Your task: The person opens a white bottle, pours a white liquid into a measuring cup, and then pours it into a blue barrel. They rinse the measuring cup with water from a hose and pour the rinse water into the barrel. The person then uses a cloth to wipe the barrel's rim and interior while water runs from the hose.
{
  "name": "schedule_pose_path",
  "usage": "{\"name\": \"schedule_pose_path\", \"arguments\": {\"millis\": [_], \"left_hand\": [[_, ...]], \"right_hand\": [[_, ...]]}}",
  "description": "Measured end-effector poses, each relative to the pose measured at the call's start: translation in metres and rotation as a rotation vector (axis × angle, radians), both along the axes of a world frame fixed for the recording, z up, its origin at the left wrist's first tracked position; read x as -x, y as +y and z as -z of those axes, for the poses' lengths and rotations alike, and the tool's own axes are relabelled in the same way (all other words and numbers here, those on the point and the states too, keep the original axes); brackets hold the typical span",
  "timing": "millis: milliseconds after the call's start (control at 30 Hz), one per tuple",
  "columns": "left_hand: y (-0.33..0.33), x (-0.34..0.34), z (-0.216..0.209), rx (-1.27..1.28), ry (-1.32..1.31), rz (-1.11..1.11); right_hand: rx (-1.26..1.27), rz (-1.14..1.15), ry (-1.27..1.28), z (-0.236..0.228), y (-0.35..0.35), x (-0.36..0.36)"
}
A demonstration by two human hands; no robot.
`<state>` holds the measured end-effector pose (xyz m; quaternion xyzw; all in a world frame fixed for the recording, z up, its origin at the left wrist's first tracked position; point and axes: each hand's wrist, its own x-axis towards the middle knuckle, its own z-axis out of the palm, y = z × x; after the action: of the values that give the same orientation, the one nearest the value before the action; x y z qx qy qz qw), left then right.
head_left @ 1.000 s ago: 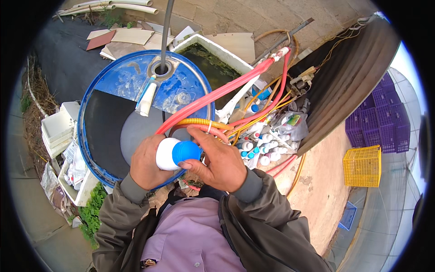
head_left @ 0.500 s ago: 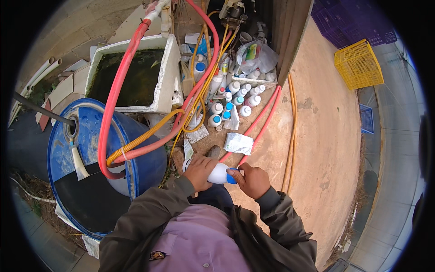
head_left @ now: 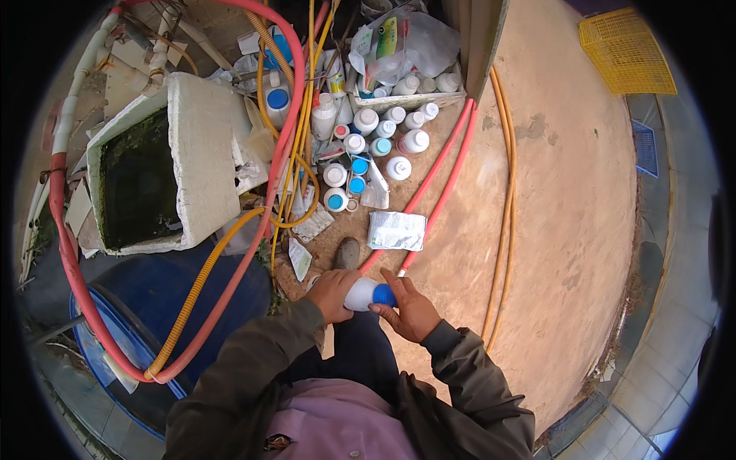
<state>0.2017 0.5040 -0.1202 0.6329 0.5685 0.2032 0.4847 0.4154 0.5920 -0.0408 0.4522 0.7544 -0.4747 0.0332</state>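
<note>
A white plastic bottle (head_left: 359, 294) with a blue screw cap (head_left: 384, 295) lies sideways between my two hands, in front of my body. My left hand (head_left: 335, 293) is wrapped round the bottle's body. At the cap end, my right hand (head_left: 412, 308) has its thumb and fingers closed about the blue cap. Just beyond the bottle, a silver-white packet (head_left: 396, 231) lies on the ground across two red hoses. Several white bottles (head_left: 335, 175), some with blue caps, stand on the ground farther off.
To the left are a blue drum (head_left: 222, 299) and a white foam box (head_left: 205, 165) of dark water. Red hose (head_left: 70, 261) and yellow hose (head_left: 184, 326) loop over the drum. A bottle-filled crate (head_left: 414, 100) stands ahead; a yellow crate (head_left: 625, 52) is at far right.
My view has tilted and turned, so the drum and foam box sit differently in it. My right-hand fingers have shifted round the cap; the left hand keeps its grip on the bottle.
</note>
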Motion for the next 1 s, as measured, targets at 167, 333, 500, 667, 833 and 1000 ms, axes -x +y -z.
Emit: {"name": "schedule_pose_path", "arguments": {"millis": [167,333,500,667,833,1000], "left_hand": [[0.039,-0.019,0.047,-0.091,0.023,0.173],[0.064,-0.033,0.071,0.201,-0.095,0.148],[0.078,-0.046,0.077,0.175,-0.125,0.131],[0.089,-0.060,0.100,0.218,0.072,0.228],[0.100,-0.056,0.141,0.051,0.200,0.224],[0.069,-0.015,0.145,0.530,0.335,0.134]], "right_hand": [[0.136,0.126,-0.127,0.049,0.040,-0.017],[0.115,0.090,0.001,0.064,0.052,-0.040],[0.024,0.101,-0.002,0.096,0.026,-0.052],[0.127,0.452,0.116,0.135,0.009,-0.055],[-0.006,0.600,0.087,0.187,0.029,-0.072],[-0.151,0.700,-0.212,0.289,0.088,-0.088]]}}
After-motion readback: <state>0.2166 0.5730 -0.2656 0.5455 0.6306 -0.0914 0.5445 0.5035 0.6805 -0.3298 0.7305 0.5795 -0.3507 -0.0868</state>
